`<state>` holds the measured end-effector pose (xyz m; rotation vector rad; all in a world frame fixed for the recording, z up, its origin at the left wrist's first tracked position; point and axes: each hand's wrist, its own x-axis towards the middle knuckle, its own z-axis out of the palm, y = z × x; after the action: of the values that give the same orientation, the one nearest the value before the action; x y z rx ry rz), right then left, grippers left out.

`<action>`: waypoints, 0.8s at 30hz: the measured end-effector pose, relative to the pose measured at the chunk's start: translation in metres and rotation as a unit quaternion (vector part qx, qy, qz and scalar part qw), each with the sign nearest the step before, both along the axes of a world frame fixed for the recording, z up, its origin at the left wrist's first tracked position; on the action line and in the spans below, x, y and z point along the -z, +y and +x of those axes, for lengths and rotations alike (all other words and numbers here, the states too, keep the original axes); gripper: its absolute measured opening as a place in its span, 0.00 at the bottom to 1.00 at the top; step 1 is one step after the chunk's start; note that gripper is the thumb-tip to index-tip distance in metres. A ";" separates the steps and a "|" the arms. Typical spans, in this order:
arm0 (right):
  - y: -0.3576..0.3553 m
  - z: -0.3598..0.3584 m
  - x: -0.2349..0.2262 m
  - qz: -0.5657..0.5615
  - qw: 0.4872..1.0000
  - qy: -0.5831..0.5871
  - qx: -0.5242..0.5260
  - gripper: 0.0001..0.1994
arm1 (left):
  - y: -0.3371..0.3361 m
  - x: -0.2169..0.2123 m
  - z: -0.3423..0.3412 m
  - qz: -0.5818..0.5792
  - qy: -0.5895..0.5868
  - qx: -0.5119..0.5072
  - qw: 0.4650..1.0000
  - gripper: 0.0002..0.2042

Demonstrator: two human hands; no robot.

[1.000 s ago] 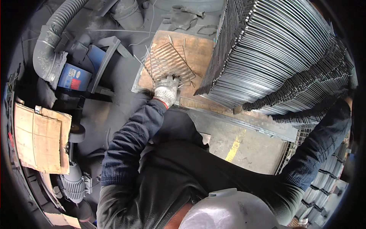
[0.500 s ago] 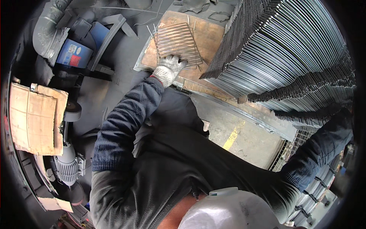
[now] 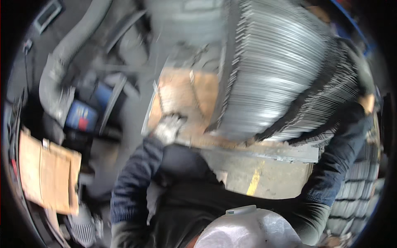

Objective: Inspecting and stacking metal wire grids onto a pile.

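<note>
My left hand (image 3: 168,127), in a whitish knitted glove with dark fingertips, is at the near edge of a wire rack (image 3: 180,97). Its fingers look bent over that edge, though motion smears them. The rack lies on a brown board (image 3: 209,89). Far out to the right, my right hand (image 3: 364,76) reaches the outer side of a tall stack of wire racks (image 3: 277,70). Blur and the picture's rim hide its fingers.
Below the stack runs a metal platform edge (image 3: 281,153). A yellow line (image 3: 255,177) marks the floor. At left are a grey duct (image 3: 62,70), a blue box (image 3: 80,115), cardboard (image 3: 49,175) and a motor (image 3: 82,227). More bundled racks (image 3: 351,202) stand at lower right.
The view has swung, so the board and stack sit lower in it. My right hand has come into sight at the stack's far right side. My left hand stays at the rack's near edge.
</note>
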<state>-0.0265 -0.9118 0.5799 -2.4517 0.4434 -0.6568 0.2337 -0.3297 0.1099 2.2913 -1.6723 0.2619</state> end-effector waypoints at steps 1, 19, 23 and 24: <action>0.010 0.007 0.005 -0.001 0.999 0.020 0.026 0.27 | -0.006 -0.024 -0.001 -0.023 0.043 0.009 0.999 0.30; 0.065 0.019 -0.006 -0.131 0.973 0.123 0.144 0.30 | -0.255 -0.474 0.035 -0.092 0.134 0.009 0.987 0.51; 0.077 0.029 -0.012 -0.138 0.974 0.119 0.134 0.29 | -0.263 -0.460 0.047 0.099 -0.057 0.080 0.990 0.40; 0.074 0.026 -0.012 -0.139 0.973 0.123 0.137 0.29 | -0.268 -0.456 0.050 0.097 -0.055 0.084 0.990 0.40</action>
<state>-0.0002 -0.8382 0.5916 -2.7793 0.8516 -0.5571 0.2833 -0.5976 0.5655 2.2884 -2.0157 0.1980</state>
